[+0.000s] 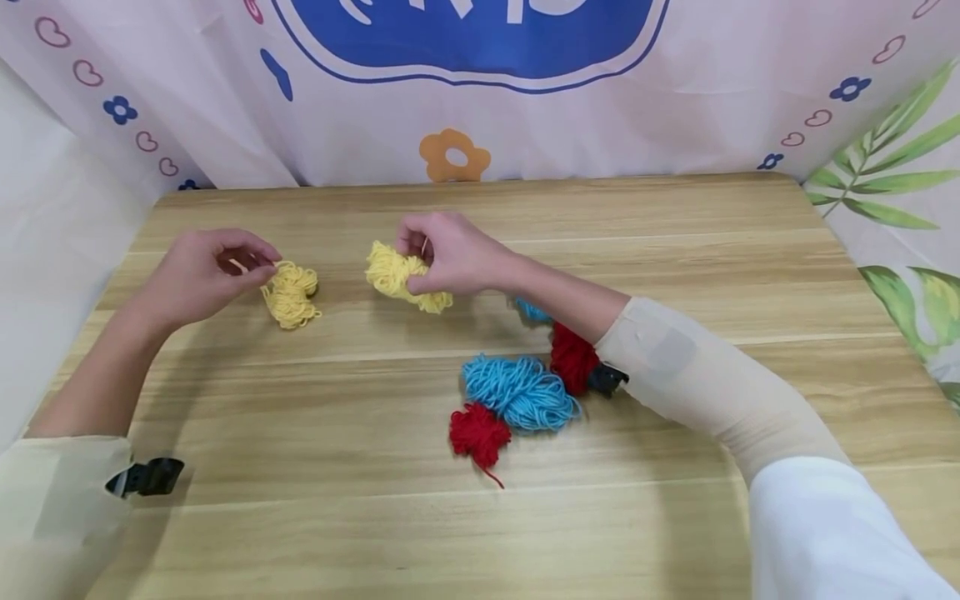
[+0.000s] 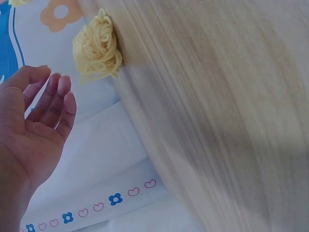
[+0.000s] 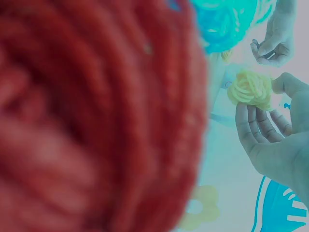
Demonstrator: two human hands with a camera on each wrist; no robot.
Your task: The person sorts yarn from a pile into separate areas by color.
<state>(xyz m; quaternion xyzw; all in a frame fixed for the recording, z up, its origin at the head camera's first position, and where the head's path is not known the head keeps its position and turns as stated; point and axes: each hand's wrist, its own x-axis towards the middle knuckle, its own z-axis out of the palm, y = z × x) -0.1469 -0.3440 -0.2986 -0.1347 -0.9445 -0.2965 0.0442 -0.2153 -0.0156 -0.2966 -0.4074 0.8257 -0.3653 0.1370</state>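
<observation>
My right hand [image 1: 461, 254] grips a skein of yellow yarn [image 1: 393, 273] between thumb and fingers, tilted above the wooden table. In the right wrist view the same yellow skein [image 3: 251, 89] sits at that hand's fingertips. Farther left, a smaller bundle of yellow yarn [image 1: 291, 296] lies on the table. Beside it is my left hand [image 1: 202, 275], fingers loosely bent and thumb near the index finger. The left wrist view shows a gap between this hand [image 2: 38, 111] and the yellow bundle [image 2: 98, 47], with nothing held.
Under and near my right forearm lie a blue yarn skein [image 1: 519, 393], a small red bundle [image 1: 480, 435] with a loose end, and another red skein [image 1: 572, 358]. More blue yarn [image 1: 532, 310] is partly hidden by the arm. A printed cloth [image 1: 360, 133] hangs behind the table [image 1: 300, 533].
</observation>
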